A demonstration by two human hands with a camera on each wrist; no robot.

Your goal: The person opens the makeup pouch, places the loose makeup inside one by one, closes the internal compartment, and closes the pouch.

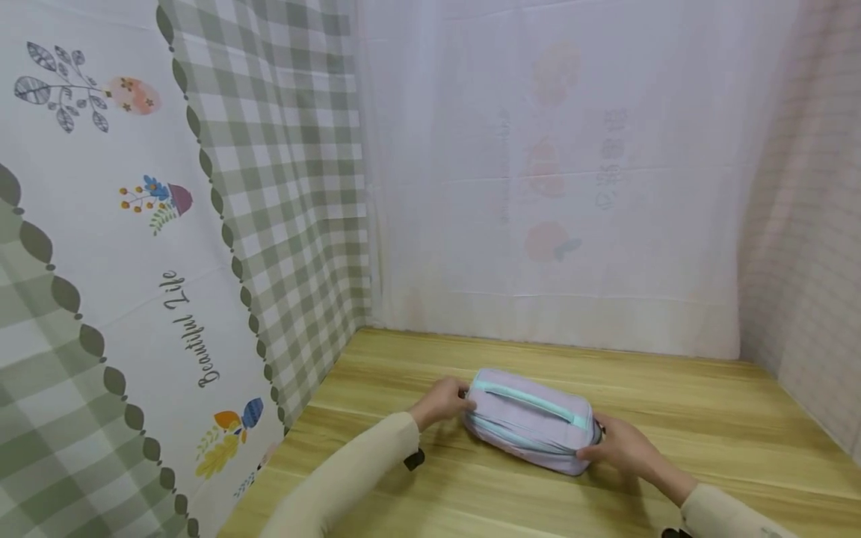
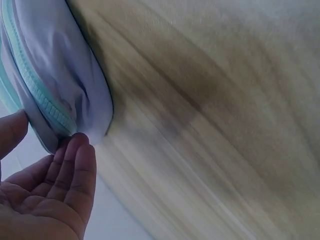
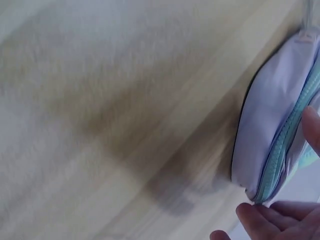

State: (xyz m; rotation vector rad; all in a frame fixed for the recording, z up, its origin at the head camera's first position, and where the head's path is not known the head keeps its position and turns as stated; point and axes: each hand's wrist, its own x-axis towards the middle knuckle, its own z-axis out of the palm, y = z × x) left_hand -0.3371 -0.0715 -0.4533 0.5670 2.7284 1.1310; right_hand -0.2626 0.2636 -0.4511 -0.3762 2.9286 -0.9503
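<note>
A lavender pencil case (image 1: pixel 518 420) with a mint strap handle (image 1: pixel 534 403) and mint zipper lies on the wooden table in the head view. At its left end my left hand (image 1: pixel 442 401) holds the case, thumb on the upper edge and fingers at the end. My right hand (image 1: pixel 627 446) grips the opposite end, its thumb on the front corner. The left wrist view shows the zipper (image 2: pixel 47 102) running to the end beside the fingers. From the right wrist, the zipper (image 3: pixel 274 170) looks closed where visible; the case's far side is hidden.
The wood-grain table (image 1: pixel 417 359) stretches around the case. Green checked cloth (image 1: pixel 289 149) with a printed white band hangs along the left. A pale curtain (image 1: pixel 457 187) closes off the back, and another cloth (image 1: pixel 814 261) hangs on the right.
</note>
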